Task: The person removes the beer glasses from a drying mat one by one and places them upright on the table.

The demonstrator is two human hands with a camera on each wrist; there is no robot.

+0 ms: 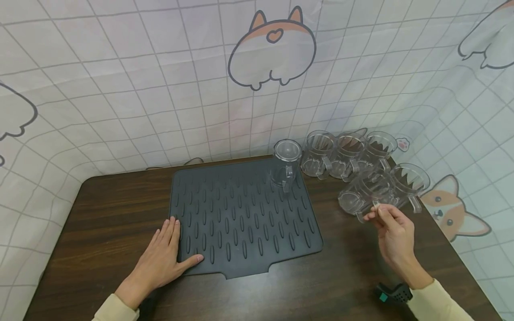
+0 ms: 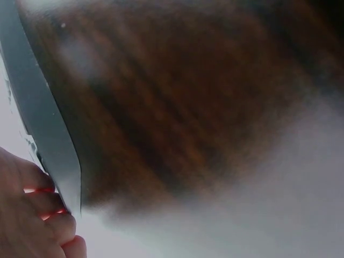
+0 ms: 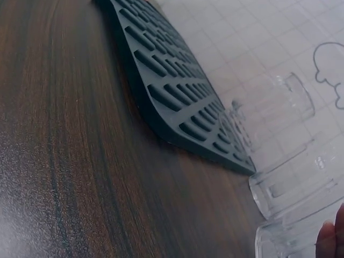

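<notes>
My left hand [image 1: 160, 256] lies with straight fingers on the left front edge of a dark grey ribbed drying mat [image 1: 241, 214]. At the right, my right hand [image 1: 395, 232] pinches the handle of a clear glass mug [image 1: 357, 196], which is tilted on its side. Another glass mug [image 1: 409, 183] stands right behind it, partly overlapped. On the mat's back right corner, one glass mug [image 1: 286, 167] stands upside down, base up. In the right wrist view only the fingertips [image 3: 328, 242] show, beside clear glass.
Three upright glass mugs, among them one at the left [image 1: 317, 156], form a row at the back right of the brown wooden table [image 1: 116, 209]. A patterned curtain [image 1: 160, 89] hangs close behind the table and along its sides. Black straps with a device [image 1: 395, 293] sit at the right wrist.
</notes>
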